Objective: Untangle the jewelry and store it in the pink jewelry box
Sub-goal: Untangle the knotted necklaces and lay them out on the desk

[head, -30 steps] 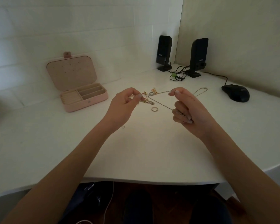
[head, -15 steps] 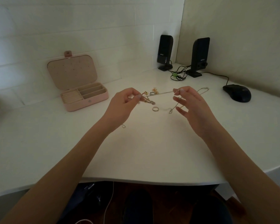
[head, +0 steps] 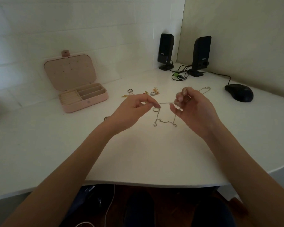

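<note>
- Since earlier, I see both hands nearer me, and the chain (head: 165, 122) now hangs lower.
- Thin silver chain, stretched between left hand (head: 134, 110) and right hand (head: 193, 108); both pinch it, its loop touching the desk (head: 138, 158).

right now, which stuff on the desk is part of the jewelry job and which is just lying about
Part of the job:
chain held between left hand and right hand
pink jewelry box, open
rings
gold pieces
second chain

Just lying about:
two black speakers
computer mouse
bundled cables
</note>
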Tool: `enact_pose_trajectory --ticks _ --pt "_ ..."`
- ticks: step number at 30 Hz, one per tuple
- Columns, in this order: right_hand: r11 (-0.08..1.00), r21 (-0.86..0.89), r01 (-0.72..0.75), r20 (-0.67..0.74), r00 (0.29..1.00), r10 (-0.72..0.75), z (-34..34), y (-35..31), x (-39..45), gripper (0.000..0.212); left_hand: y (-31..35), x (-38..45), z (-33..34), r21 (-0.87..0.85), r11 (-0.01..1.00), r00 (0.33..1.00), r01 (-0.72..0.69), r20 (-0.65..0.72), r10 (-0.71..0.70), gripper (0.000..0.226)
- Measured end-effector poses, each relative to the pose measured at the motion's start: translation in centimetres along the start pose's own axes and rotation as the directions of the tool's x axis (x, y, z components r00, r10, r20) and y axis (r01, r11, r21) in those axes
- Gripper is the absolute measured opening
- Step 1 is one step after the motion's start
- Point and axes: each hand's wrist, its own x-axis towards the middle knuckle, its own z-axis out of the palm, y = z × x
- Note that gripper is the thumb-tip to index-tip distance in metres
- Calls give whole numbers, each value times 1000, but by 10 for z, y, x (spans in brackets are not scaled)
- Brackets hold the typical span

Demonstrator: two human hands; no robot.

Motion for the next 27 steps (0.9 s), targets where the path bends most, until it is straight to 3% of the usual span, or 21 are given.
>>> enact_pose_trajectory --ticks 6,10,12,17,21,27 --pt "908 -417 -32 -14 999 29 5 8 -1 24 5 2 4 -36 999 999 22 42 -21 23" --pt "645 -759 91 143 989 28 5 13 -5 14 4 3 5 13 1000 1000 26 -4 -26 22" --pt "506 -846 170 195 981 -2 5 13 -5 16 2 2 5 64 998 999 22 -27 -21 21" --pt "465 -847 256 221 967 -129 3 12 -5 13 -4 -2 6 198 980 999 9 -41 -1 18" --pt "464 -850 251 194 967 -167 1 13 -5 11 -7 -3 9 136 990 997 -34 -63 43 4" --pt "492 -827 272 205 961 -186 4 11 -6 8 -11 2 16 35 999 992 -15 -127 19 17"
